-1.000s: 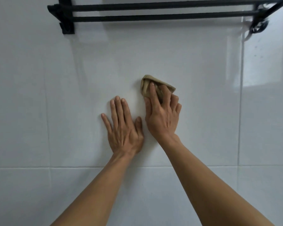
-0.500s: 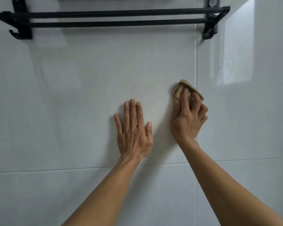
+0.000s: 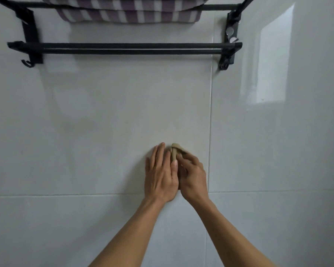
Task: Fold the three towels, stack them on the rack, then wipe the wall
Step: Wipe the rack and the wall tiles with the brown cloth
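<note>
On glossy tiled wall (image 3: 104, 132): right hand (image 3: 192, 176) presses bunched tan cloth (image 3: 175, 151)

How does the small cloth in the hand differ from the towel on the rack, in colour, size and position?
The cloth is plain tan; the towel has purple and white stripes. The cloth is small and bunched, mostly hidden under the right hand; the towel is much wider, spanning most of the rack. The cloth is pressed against the wall low down; the towel lies on the rack's top shelf, untouched. Both look like soft fabric.
</note>
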Demonstrator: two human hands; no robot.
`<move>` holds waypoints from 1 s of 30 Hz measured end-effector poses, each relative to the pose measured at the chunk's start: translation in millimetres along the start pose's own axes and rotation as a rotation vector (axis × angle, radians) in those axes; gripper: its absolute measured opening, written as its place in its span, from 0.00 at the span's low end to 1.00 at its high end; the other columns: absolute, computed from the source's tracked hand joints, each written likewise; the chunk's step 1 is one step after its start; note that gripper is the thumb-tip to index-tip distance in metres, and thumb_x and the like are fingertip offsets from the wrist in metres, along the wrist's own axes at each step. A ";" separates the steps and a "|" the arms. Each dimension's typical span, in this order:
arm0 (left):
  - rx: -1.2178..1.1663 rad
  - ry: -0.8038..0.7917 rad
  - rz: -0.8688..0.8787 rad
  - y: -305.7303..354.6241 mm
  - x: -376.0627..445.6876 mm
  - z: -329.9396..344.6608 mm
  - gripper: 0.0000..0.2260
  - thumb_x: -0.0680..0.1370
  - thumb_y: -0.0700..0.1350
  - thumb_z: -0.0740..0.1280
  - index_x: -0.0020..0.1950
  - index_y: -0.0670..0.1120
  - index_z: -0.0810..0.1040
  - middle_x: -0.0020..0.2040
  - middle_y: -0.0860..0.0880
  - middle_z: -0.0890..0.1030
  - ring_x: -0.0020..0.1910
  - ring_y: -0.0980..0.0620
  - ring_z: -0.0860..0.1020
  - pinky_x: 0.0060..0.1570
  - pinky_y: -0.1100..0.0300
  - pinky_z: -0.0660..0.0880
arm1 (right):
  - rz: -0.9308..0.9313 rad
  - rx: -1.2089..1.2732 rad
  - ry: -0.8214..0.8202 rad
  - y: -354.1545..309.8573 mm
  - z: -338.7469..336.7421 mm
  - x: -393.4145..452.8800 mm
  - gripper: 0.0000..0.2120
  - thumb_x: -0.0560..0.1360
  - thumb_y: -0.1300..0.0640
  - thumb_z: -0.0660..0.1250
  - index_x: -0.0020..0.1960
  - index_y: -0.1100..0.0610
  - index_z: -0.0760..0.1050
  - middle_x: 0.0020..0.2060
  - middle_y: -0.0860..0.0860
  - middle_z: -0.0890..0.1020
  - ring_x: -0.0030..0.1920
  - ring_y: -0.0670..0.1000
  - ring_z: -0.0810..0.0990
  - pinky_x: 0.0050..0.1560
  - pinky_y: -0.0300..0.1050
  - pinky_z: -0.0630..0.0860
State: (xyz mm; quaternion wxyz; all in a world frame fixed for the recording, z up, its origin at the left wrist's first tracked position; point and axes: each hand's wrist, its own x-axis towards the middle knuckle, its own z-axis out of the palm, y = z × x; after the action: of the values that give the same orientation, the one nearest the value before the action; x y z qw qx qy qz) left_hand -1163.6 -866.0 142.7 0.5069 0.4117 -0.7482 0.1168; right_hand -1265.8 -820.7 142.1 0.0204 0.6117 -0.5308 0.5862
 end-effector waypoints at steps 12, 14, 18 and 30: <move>-0.709 -0.183 -0.618 59.8 6.6 -107.1 0.12 0.83 0.56 0.59 0.57 0.54 0.79 0.49 0.53 0.83 0.49 0.53 0.81 0.50 0.56 0.79 | 0.304 0.338 -0.090 -94.4 -63.9 -26.3 0.15 0.80 0.63 0.62 0.58 0.47 0.81 0.51 0.43 0.84 0.52 0.43 0.83 0.56 0.50 0.82; -0.775 -0.207 -0.660 72.8 5.5 -130.2 0.10 0.83 0.54 0.61 0.53 0.52 0.80 0.46 0.52 0.83 0.44 0.53 0.80 0.44 0.58 0.78 | 0.372 0.380 -0.045 -110.0 -81.5 -32.7 0.15 0.79 0.64 0.65 0.60 0.47 0.75 0.51 0.45 0.82 0.50 0.48 0.84 0.55 0.52 0.82; -0.888 -0.281 -0.680 91.4 -6.6 -163.3 0.06 0.81 0.49 0.65 0.54 0.52 0.80 0.50 0.50 0.84 0.48 0.52 0.83 0.51 0.52 0.81 | 0.483 0.392 -0.130 -123.6 -111.5 -43.1 0.26 0.78 0.59 0.70 0.69 0.40 0.64 0.50 0.51 0.79 0.47 0.52 0.85 0.49 0.51 0.84; -0.968 -0.410 -0.602 91.6 -19.8 -215.5 0.06 0.79 0.46 0.68 0.55 0.51 0.80 0.53 0.47 0.84 0.52 0.47 0.82 0.54 0.49 0.80 | 0.496 0.171 -0.097 -172.1 -140.4 -62.6 0.05 0.80 0.53 0.65 0.49 0.54 0.77 0.44 0.51 0.80 0.41 0.50 0.77 0.36 0.40 0.71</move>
State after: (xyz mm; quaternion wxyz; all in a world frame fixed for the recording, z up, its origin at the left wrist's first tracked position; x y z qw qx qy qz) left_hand -1085.3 -670.5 246.8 0.4931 0.3422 -0.6493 -0.4671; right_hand -1231.9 -615.7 242.4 -0.2011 0.4899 -0.6131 0.5862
